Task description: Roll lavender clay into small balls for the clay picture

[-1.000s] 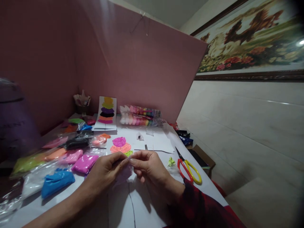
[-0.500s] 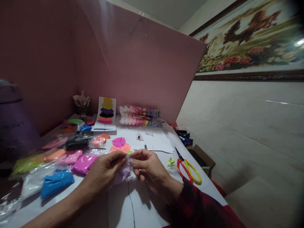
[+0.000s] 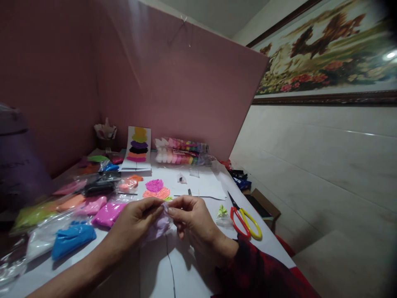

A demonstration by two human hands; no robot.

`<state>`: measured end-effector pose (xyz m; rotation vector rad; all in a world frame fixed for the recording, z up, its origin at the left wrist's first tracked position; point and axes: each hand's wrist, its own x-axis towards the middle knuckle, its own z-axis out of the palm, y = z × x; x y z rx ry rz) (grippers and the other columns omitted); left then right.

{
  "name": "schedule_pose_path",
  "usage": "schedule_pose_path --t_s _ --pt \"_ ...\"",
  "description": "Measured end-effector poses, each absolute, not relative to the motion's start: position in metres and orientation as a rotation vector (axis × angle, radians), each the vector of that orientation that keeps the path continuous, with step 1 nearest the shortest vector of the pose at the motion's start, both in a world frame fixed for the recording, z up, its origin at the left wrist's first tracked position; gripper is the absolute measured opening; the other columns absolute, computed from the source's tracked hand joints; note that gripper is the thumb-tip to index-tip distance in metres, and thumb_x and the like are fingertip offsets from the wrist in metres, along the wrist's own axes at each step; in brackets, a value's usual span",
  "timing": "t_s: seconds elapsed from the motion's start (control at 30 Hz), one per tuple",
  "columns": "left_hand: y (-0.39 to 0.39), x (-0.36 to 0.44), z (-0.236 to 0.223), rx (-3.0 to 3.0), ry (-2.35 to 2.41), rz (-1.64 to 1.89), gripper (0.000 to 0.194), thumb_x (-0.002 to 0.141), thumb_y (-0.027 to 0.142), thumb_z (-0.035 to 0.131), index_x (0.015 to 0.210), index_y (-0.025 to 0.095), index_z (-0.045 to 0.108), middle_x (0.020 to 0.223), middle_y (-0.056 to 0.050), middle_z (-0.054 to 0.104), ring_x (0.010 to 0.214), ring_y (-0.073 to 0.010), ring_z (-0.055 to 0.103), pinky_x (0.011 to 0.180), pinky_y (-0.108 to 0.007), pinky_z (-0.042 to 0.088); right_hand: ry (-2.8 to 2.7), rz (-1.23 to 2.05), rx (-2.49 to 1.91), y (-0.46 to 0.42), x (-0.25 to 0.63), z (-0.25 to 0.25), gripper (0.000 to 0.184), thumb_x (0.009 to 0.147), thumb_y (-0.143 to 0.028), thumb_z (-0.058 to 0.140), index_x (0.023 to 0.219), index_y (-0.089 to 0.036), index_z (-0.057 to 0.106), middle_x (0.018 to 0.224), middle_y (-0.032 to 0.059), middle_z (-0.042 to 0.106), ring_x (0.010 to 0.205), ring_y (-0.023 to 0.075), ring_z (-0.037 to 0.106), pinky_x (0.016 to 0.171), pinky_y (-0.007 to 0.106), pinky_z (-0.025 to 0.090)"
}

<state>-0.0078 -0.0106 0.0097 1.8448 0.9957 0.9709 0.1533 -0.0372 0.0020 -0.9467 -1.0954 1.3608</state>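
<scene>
Left hand: nearly closed; crumpled lilac material was pinched.
Right hand: nearly closed; the lilac material's upper edge was pinched.
Lilac material: held above the surface.

Lilac packet wrapped in crinkled, translucent plastic. Blue packet sheathed in glossy plastic. Coral patch covered in rough ridges. Scissor handles finished in smooth, plastic-looking coating.

More of the lilac packet now shows.
</scene>
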Motion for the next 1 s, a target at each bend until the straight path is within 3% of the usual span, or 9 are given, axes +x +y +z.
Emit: schedule_pose_path --t_s 0.33,0.6,0.83,1.0 --pt "-0.0113 -0.0092 0.0123 1.869 1.052 0.993 0.025 0.080 0.040 0.054 0.078 0.018 0.067 0.073 -0.003 0.068 0.069 -0.0196 0.060 0.061 -0.027 0.046 -1.218 1.276 -1.148 -0.0402 0.1556 0.0117 0.033 0.062 -0.038 0.077 0.076 -0.012 0.061 0.061 -0.0028 0.058 0.035 0.0046 0.048 0.027 0.013 0.028" --pt "-0.0094 -0.0077 0.0122 1.918 1.075 1.000 0.023 0.077 0.038 0.053 0.077 0.018 0.066 0.073 -0.003 0.068 0.069 -0.0198 0.060 0.062 -0.027 0.046 -1.302 1.279 -1.110 -0.0397 0.1547 0.0093 0.023 0.063 -0.024 0.074 0.069 -0.016 0.053 0.045 -0.0091 0.048 0.032 0.0041 0.040 0.029 0.014 0.027" --pt "-0.0108 -0.0088 0.0105 1.944 1.046 0.963 0.026 0.080 0.041 0.053 0.078 0.017 0.064 0.069 -0.001 0.065 0.064 -0.0172 0.057 0.057 -0.025 0.043 -1.299 1.273 -1.055 -0.0399 0.1564 0.0084 0.023 0.066 -0.031 0.074 0.075 -0.013 0.062 0.056 -0.0060 0.054 0.032 0.0008 0.034 0.030 0.016 0.025" --pt "-0.0099 -0.0076 0.0110 1.920 1.090 0.955 0.026 0.080 0.040 0.052 0.080 0.018 0.065 0.073 -0.002 0.067 0.068 -0.0182 0.058 0.060 -0.025 0.044 -1.255 1.277 -1.089 -0.0396 0.1554 0.0076 0.033 0.061 -0.037 0.079 0.071 -0.016 0.056 0.046 -0.0086 0.048 0.031 0.0043 0.036 0.028 0.016 0.025"
